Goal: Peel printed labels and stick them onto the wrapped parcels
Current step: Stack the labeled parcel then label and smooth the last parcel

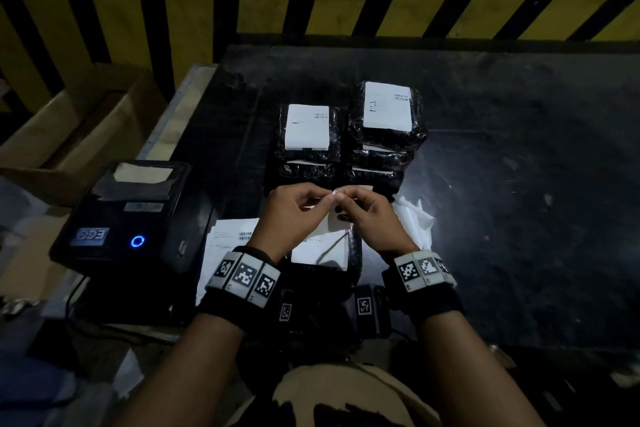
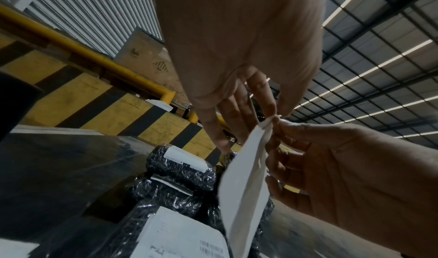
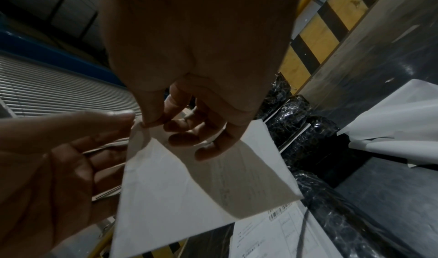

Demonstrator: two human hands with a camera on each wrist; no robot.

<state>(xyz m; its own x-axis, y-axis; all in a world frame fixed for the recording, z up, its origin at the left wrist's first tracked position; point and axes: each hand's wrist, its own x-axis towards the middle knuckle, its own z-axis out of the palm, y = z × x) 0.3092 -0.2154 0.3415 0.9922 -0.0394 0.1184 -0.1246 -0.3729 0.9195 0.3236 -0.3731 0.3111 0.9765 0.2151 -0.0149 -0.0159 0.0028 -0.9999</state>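
Both wrists sit low in the head view, wearing marker bands, and the 2 hands meet above the bench [image 1: 519, 149]. Left hand [image 1: 294, 215] and right hand [image 1: 370, 215] each pinch the same top corner of a white label [image 3: 189, 183], thumb against forefinger, probably to split the sticker from its backing; no separation is plain yet. That label hangs between the palms, above a black wrapped parcel [image 1: 322, 253] that already bears a label. Beyond stand 2 stacks of parcels [image 1: 384, 128], each topped with a label, likely finished ones set out of the way. A printer [image 1: 131, 218] with a blue light sits left, within reach, and loose white sheets [image 1: 415, 218] lie right, perhaps spent backings.
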